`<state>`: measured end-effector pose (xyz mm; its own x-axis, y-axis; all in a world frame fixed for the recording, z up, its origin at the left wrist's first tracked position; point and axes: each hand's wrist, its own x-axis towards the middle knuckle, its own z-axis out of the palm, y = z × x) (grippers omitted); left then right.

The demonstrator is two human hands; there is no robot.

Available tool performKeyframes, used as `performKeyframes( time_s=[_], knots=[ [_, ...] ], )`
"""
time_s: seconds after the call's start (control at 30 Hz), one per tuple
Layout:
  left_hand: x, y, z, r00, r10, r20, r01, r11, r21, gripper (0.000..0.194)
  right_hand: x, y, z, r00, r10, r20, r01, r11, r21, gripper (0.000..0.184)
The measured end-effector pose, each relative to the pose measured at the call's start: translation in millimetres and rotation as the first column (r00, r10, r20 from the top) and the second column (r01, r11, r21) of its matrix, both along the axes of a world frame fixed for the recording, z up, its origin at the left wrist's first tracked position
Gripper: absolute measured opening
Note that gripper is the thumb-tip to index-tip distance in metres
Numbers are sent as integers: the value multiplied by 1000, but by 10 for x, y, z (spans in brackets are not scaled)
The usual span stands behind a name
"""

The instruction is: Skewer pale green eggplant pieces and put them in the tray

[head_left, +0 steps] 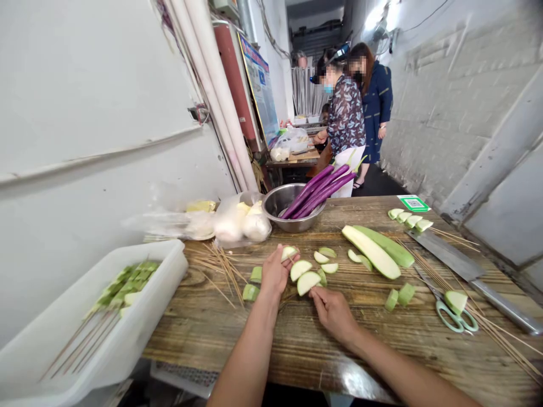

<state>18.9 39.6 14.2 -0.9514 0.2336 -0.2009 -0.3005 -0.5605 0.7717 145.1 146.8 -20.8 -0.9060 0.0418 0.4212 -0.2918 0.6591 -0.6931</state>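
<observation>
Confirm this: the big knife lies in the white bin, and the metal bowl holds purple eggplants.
Wrong on the knife: the head view shows the big knife lying on the wooden table, not in the white bin. The metal bowl does hold purple eggplants.

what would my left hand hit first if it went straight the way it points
Probably the metal bowl with the purple eggplants, just ahead of your left hand, though its exact heading and depth are hard to judge.

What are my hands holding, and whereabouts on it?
Your left hand holds a small slice around its edge. Your right hand is at the lower edge of a larger slice; whether it grips, I can't tell.
</observation>
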Motion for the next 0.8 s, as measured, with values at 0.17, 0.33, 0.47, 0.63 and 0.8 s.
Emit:
performKeyframes(
  time_s=[0.17, 0.33, 0.47, 0.63, 0.8],
  knots=[
    [19, 36, -18, 1000, 25, 14, -25, 1000, -8, 14, 3, 3, -11, 1000, -15, 25, 15, 1000, -3, 26],
    [32, 66, -46, 999, 48, 22, -48, 999, 11, 11, 10, -2, -19, 998, -45, 50, 46, 999, -17, 27],
    [22, 73, -69, 998, 52, 28, -52, 998, 23, 10, 18, -1, -17, 997, -50, 64, 52, 998, -30, 26],
    [41, 89, -74, 999, 23, 31, -24, 999, 29, 13, 12, 3, -17, 996, -55, 76, 59, 997, -54, 26],
    [150, 166, -51, 997, -73, -11, 73, 997, -25, 24, -24, 18, -35, 996, -67, 67, 72, 994, -82, 26]
  ],
)
